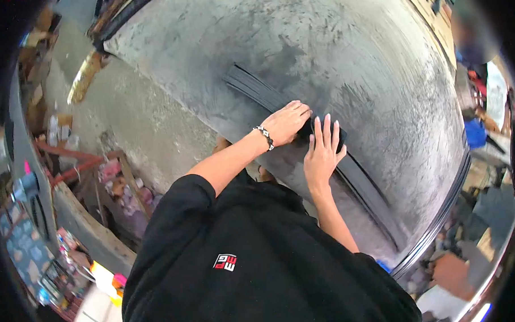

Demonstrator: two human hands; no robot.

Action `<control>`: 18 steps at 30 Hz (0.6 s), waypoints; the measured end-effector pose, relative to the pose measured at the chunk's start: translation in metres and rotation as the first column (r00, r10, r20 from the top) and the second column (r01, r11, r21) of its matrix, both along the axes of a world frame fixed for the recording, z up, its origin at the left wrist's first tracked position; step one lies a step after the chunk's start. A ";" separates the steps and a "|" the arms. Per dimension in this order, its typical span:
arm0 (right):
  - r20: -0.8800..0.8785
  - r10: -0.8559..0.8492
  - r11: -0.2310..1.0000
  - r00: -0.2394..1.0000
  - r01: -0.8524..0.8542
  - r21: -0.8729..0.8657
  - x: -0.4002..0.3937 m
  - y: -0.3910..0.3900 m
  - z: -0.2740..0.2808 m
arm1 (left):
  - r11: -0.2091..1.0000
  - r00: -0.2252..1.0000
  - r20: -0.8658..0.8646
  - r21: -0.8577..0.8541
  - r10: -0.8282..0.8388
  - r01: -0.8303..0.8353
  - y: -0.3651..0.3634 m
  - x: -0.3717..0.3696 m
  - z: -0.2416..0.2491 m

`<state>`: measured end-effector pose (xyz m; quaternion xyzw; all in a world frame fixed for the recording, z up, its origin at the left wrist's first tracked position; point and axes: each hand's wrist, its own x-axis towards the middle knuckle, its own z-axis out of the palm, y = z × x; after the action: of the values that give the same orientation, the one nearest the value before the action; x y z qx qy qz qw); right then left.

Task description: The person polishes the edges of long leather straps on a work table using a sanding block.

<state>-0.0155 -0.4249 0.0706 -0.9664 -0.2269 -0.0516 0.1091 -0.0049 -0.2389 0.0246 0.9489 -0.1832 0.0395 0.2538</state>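
Note:
A bundle of long, flat black strips (258, 90) lies slantwise across a worn grey tabletop (321, 39), and more dark strips (372, 199) run on toward the lower right. My left hand (288, 121) has its fingers curled down over the middle of the bundle, closed on the strips. Beside it, my right hand (322, 156) lies with fingers stretched out over a short black piece (342, 138) on the strips. The hands nearly touch, and they hide the part of the bundle beneath them.
Long dark strips (441, 228) hang along the table's right edge. Scraps and sheets (465, 267) are piled at the lower right, near a blue item (475, 133). On the left stand a reddish frame (79, 161) and clutter, with a yellowish roll (84, 76) on the concrete floor.

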 end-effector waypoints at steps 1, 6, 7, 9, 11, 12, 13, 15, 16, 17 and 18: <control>0.019 -0.015 1.000 1.000 0.016 -0.025 -0.008 -0.001 -0.010 | 1.000 1.000 -0.008 0.006 -0.017 0.017 0.005 -0.001 0.001; 0.039 -0.147 0.985 0.988 0.150 -0.091 -0.024 0.016 -0.019 | 1.000 0.997 -0.078 -0.001 -0.021 0.021 0.088 0.003 0.026; 0.038 -0.173 0.984 0.984 0.174 -0.048 -0.028 0.020 -0.019 | 1.000 0.998 -0.055 0.001 -0.010 0.010 0.115 0.002 0.021; 0.104 -0.179 0.979 0.978 0.188 -0.083 -0.031 0.025 -0.022 | 0.997 0.998 0.005 0.053 -0.058 0.058 0.173 0.004 0.025; 0.107 -0.178 0.975 0.978 0.190 -0.119 -0.033 0.026 -0.018 | 0.999 0.994 -0.104 0.053 0.019 -0.013 0.220 0.007 0.014; 0.101 -0.181 0.970 0.978 0.194 -0.146 -0.032 0.025 -0.018 | 0.998 0.991 -0.120 0.031 0.054 -0.051 0.237 0.007 0.012; 0.127 -0.162 0.977 0.978 0.178 -0.118 -0.030 0.026 -0.016 | 0.999 0.994 -0.103 0.015 0.037 -0.036 0.247 0.002 0.007; 0.117 -0.174 0.965 0.978 0.193 -0.180 -0.031 0.027 -0.012 | 1.000 0.999 -0.036 -0.025 0.014 -0.015 0.255 0.004 -0.008; 0.114 -0.168 0.961 0.979 0.189 -0.203 -0.030 0.027 -0.011 | 0.999 1.000 -0.022 -0.041 -0.013 0.012 0.253 0.004 -0.017; 0.115 -0.173 0.960 0.978 0.193 -0.200 -0.029 0.028 -0.009 | 0.998 1.000 -0.009 -0.056 -0.030 0.030 0.247 0.003 -0.019; 0.111 -0.174 0.961 0.978 0.194 -0.198 -0.028 0.028 -0.007 | 0.997 0.999 0.000 -0.069 -0.044 0.044 0.244 0.002 -0.023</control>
<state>-0.0434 -0.3965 0.0631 -0.9860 -0.1450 -0.0821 -0.0082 -0.0034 0.0048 0.0018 0.9353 -0.2023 0.0394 0.2875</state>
